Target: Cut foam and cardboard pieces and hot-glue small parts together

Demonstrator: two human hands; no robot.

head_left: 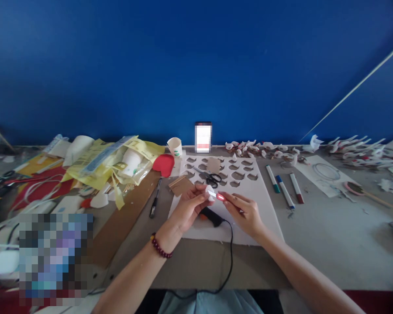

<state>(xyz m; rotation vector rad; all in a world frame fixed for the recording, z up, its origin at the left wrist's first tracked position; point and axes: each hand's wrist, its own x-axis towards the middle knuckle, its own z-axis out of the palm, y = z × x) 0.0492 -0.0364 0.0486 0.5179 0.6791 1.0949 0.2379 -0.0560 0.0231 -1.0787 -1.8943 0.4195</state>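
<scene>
Between the thumb and fingers of my left hand point(191, 205) is a small white piece point(210, 190). My right hand point(245, 211) pinches a small red-handled knife point(220, 197), whose pale blade lies against the white piece. Both hands are raised over a white board point(252, 226) with rows of curved cut-outs. Under them rests a black glue gun point(212, 216), partly hidden by my left hand, its cord running toward me. Black-handled scissors point(211, 179) lie open on the board beyond, close to a small beige square point(213, 165).
Markers point(284, 192) lie right of the board; a black pen point(155, 198) and cardboard strip point(131, 218) lie left. A paper cup point(174, 147) and a lit phone point(203, 137) stand behind. Yellow bags point(98, 163) crowd the left, white-and-red paper shapes point(363, 152) the right.
</scene>
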